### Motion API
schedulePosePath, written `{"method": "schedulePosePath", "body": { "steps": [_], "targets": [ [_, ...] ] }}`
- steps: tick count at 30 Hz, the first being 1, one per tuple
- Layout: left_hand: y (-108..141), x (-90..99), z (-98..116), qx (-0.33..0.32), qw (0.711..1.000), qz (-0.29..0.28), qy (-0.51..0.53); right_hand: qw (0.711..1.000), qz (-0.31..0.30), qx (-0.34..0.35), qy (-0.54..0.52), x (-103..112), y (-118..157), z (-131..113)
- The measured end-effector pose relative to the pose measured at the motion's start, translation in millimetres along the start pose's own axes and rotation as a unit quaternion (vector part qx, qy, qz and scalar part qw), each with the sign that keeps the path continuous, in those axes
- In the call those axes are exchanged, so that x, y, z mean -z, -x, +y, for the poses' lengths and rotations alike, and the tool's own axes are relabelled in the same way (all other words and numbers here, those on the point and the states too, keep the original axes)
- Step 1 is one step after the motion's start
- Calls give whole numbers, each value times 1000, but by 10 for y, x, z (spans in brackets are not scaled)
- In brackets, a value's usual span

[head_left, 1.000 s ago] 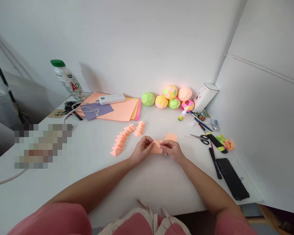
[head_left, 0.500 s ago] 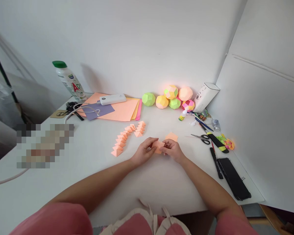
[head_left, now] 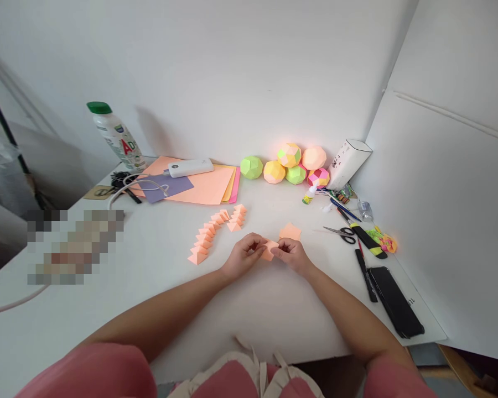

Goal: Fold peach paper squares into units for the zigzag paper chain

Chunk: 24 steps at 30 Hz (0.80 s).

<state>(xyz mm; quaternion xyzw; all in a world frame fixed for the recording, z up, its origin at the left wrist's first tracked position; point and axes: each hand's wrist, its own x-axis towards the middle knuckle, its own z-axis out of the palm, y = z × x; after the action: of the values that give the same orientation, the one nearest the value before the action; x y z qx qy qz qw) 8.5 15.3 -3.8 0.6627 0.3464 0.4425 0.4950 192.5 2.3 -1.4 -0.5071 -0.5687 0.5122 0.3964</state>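
Note:
A small piece of orange paper (head_left: 269, 250) is held between both hands near the middle of the white table. My left hand (head_left: 245, 257) pinches its left side, and my right hand (head_left: 292, 255) pinches its right side. Just beyond my right hand lies more cut orange paper (head_left: 290, 231), flat on the table. Folded orange paper pieces (head_left: 205, 237) stand in a curved row to the left of my hands, with a shorter row (head_left: 237, 217) beside its far end.
Several paper balls (head_left: 274, 172) sit by the wall, near a glue bottle (head_left: 309, 195). Scissors (head_left: 342, 232), a cutter (head_left: 369, 241) and a phone (head_left: 396, 301) lie right. Paper sheets (head_left: 211, 185), a power bank (head_left: 191, 167) and a bottle (head_left: 118, 138) are at the back left.
The orange paper between my hands has tilted slightly, and my fingers have shifted a little on it. Everything else on the table is as before.

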Motion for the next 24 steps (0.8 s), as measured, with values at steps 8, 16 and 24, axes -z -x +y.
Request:
{"method": "schedulePosePath", "body": {
  "steps": [8,16,24],
  "targets": [
    [16,26,33,-12,1000,-17,-19,1000,5,6,11,8,15,3],
    [18,29,-20,2,1000,-26,-1,1000,22,20,4,18,13,-17],
    [35,12,-54,21,999,-34,33,1000,23,19,-4,25,16,-2]
  ]
}}
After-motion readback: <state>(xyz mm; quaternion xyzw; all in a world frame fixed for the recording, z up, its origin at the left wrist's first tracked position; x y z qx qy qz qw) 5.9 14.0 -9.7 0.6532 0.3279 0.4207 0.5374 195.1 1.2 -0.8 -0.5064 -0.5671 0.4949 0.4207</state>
